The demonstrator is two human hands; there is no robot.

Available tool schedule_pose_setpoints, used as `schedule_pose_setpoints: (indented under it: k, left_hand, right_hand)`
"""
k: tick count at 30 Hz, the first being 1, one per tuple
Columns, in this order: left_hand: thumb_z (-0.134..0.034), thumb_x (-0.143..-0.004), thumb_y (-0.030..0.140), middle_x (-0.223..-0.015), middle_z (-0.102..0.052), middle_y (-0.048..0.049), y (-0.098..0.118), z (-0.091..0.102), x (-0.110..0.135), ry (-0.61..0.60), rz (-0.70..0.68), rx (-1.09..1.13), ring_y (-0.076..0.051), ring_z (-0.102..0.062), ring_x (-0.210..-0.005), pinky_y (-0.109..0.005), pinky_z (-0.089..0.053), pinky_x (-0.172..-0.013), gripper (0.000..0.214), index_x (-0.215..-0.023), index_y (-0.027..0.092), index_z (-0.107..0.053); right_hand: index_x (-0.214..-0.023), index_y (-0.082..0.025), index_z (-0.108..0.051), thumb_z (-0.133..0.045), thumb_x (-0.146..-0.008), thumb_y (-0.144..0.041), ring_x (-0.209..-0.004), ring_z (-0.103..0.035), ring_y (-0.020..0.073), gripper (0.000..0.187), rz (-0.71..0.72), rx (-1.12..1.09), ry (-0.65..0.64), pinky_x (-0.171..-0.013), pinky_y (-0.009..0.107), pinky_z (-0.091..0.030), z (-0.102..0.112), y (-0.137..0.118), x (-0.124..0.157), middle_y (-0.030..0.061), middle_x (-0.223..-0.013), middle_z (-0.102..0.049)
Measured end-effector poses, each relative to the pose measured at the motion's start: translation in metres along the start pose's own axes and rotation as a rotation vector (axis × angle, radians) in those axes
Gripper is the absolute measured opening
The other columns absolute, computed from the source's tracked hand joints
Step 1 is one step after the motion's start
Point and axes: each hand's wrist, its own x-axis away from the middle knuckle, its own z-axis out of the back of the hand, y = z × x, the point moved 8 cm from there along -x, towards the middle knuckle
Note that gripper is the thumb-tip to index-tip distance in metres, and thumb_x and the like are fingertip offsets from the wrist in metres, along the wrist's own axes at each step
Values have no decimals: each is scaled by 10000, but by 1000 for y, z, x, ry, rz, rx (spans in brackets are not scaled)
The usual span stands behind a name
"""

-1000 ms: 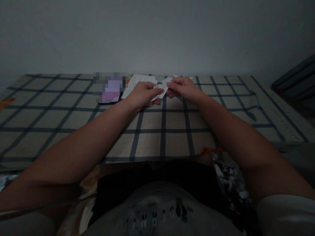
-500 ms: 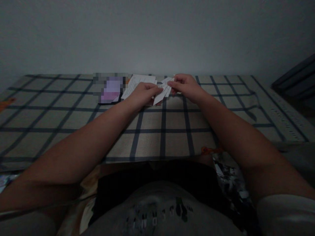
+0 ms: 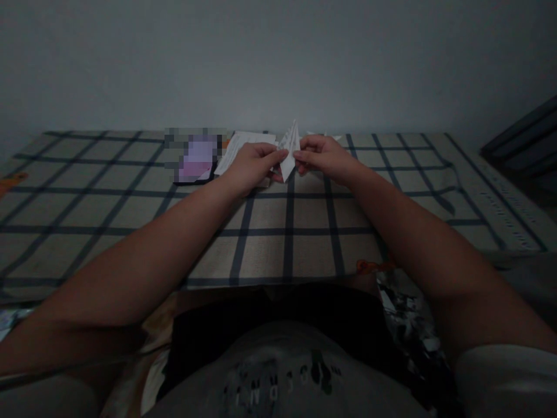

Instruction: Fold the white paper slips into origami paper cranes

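Observation:
A small folded white paper piece stands upright with pointed tips above a checked cloth. My left hand pinches its left side and my right hand pinches its right side, fingers closed on it. Both forearms reach out from the bottom corners over the cloth. Behind my left hand lies a flat white printed sheet.
A blurred purple-and-dark flat object lies left of the sheet. A plain wall rises just behind the cloth's far edge. A dark slanted object sits at the far right. An orange scrap shows at the left edge.
The folded paper has turned from lying slanted between my hands to standing upright with its points up. My right hand has moved slightly left toward my left hand.

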Motion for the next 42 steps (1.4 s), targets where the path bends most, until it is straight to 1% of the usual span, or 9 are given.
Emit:
schedule_pose_setpoints:
  k: [4,8,11,15,19,29,34,37,42]
  left_hand:
    - [-727,-954,273,-750,-761,-50,-1,-2,4,8,55,-76,-96,-690,-617,-198,-575,-658,200,-818,132,-766]
    - [-724,-923,214,-701,-734,-23,1,-1,6,33,48,-107,-86,-676,-596,-196,-578,-675,184,-758,136,-749]
    - [-728,-888,177,-657,-709,-11,1,-1,5,31,38,-114,-87,-658,-569,-201,-584,-670,169,-723,141,-733]
    - [-705,-871,147,-661,-706,-8,2,0,3,55,21,-73,-75,-623,-530,-197,-571,-631,154,-719,143,-729]
    - [-696,-863,129,-614,-672,0,4,1,3,79,21,-108,-77,-602,-515,-193,-560,-609,181,-683,150,-705]
    - [-704,-843,116,-535,-619,5,5,-1,4,70,7,-132,-84,-579,-492,-197,-515,-568,233,-618,158,-660]
    - [-728,-838,181,-565,-660,-12,0,4,1,48,-32,-190,-90,-585,-511,-185,-443,-517,206,-638,162,-681]
    - [-741,-834,228,-594,-685,-24,-4,6,-1,40,-31,-229,-93,-576,-510,-185,-385,-477,180,-668,165,-711]
    - [-726,-822,216,-630,-706,-30,-8,5,0,49,21,-200,-104,-618,-542,-186,-411,-485,114,-720,167,-743]
  right_hand:
    - [-769,-186,-580,-865,-896,-335,-602,-631,82,345,-5,8,16,-595,195,-544,2,4,-1,-32,-663,-661]
    - [-752,-180,-570,-866,-895,-295,-606,-635,75,348,-27,-2,26,-598,181,-536,0,5,-1,-24,-661,-675]
    - [-755,-178,-576,-879,-885,-311,-601,-634,74,356,-24,-37,26,-600,179,-538,-1,4,-1,-21,-656,-678]
    - [-775,-179,-592,-914,-844,-356,-602,-650,83,374,-47,-127,4,-611,192,-563,-3,6,0,-19,-665,-688]
    - [-793,-183,-602,-943,-802,-366,-621,-676,96,388,-82,-173,-24,-634,203,-586,-4,10,1,-18,-672,-704]
    - [-756,-187,-558,-909,-845,-277,-598,-640,79,373,-89,-128,-12,-609,189,-535,-4,14,-1,-31,-641,-680]
    - [-729,-184,-565,-884,-864,-237,-599,-640,78,350,-101,-53,10,-612,188,-523,-2,15,0,-24,-643,-687]
    - [-724,-189,-559,-851,-881,-191,-607,-652,88,331,-98,-8,30,-605,193,-518,0,15,-1,-20,-636,-692]
    - [-731,-189,-552,-803,-902,-137,-630,-674,97,308,-89,68,48,-619,199,-517,1,12,-1,-6,-650,-706]
